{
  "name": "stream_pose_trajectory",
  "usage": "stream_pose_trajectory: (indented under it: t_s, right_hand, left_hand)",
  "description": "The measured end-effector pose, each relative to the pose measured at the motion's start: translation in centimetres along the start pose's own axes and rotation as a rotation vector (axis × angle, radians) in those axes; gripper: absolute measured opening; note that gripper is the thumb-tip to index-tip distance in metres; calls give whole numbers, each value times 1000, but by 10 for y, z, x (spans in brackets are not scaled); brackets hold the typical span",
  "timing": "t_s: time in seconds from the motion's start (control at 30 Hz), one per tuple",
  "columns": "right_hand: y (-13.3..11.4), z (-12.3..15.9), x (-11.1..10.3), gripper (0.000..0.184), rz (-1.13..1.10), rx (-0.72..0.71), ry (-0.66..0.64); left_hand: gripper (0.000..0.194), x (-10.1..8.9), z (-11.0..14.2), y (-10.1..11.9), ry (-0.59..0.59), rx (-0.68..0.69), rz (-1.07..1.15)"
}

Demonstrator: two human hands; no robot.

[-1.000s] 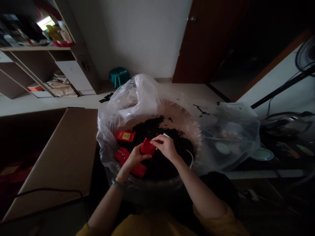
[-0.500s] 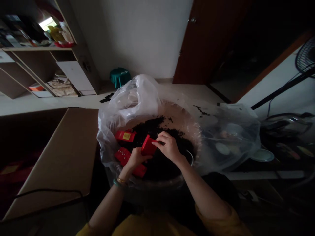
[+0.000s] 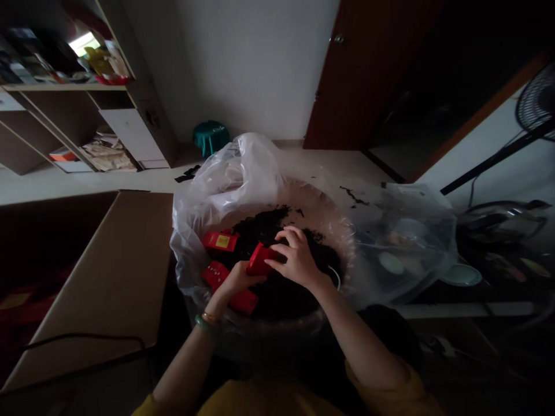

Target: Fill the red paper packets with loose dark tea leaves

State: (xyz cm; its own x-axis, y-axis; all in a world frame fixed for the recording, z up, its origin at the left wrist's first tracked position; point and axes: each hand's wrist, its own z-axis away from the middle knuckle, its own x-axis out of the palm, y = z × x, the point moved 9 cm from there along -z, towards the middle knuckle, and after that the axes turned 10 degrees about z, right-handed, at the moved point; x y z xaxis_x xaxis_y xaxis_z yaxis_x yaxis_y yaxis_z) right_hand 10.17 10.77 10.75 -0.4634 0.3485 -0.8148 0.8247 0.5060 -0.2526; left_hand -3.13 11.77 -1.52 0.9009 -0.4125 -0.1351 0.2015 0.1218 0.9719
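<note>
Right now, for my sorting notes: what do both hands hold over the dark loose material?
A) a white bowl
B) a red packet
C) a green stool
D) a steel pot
B: the red packet is gripped between the left hand and the right hand, above the dark loose material.
</note>
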Motion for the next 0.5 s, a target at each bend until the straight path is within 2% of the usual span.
stream_pose_trajectory:
  t_s: [0.1, 0.23, 0.33, 0.5]
  right_hand:
    - [-1, -2, 13, 23, 5, -39, -118]
    - [0, 0, 36, 22, -31, -37, -299]
    - [-1, 2, 45, 26, -97, -32, -412]
    - [23, 10, 55, 36, -482, 277, -566]
  left_hand:
    - [22, 6, -1, 2, -16, 28, 12]
    - [42, 12, -2, 6, -16, 64, 67]
    - [51, 18, -2, 4, -24, 72, 135]
    - [59, 12, 2, 7, -13, 80, 33]
